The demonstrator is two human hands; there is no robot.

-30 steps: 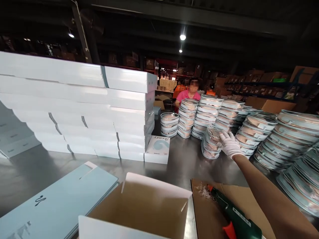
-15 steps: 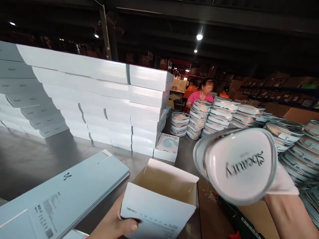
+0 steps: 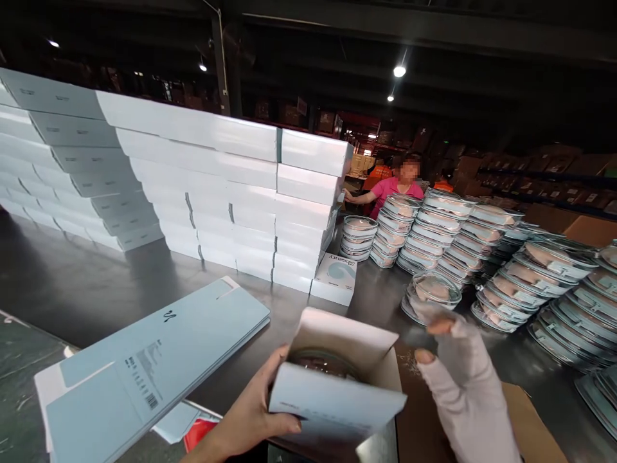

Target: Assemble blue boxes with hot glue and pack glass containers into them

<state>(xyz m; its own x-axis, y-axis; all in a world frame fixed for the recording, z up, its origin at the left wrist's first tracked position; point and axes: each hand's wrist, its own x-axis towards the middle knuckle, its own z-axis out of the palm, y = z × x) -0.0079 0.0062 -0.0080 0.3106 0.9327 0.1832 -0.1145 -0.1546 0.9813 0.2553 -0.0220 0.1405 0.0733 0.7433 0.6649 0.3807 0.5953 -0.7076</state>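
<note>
My left hand (image 3: pixel 250 411) grips a pale blue-and-white carton (image 3: pixel 332 405) by its left side, thumb on the front and fingers behind. The carton's top flaps stand up. Inside it sits a clear-rimmed package (image 3: pixel 325 363), mostly hidden by the front wall. To the right, my right hand (image 3: pixel 463 379), in a white fingerless glove, is held with thumb and fingers apart and nothing between them. Just beyond its fingertips lies a short pile of clear oval packages (image 3: pixel 431 289); the fingertips are slightly blurred, and I cannot tell whether they touch it.
Flattened cartons (image 3: pixel 159 366) lie on the metal table at left. A wall of white boxes (image 3: pixel 216 186) stands behind, with a printed box (image 3: pixel 335 276) at its right end. Several stacks of clear packages (image 3: pixel 443 225) fill the right side. A person in pink (image 3: pixel 393 190) works beyond.
The oval package that my right hand held is now inside the carton. My right hand has let go and is near the package piles. The view has shifted a little.
</note>
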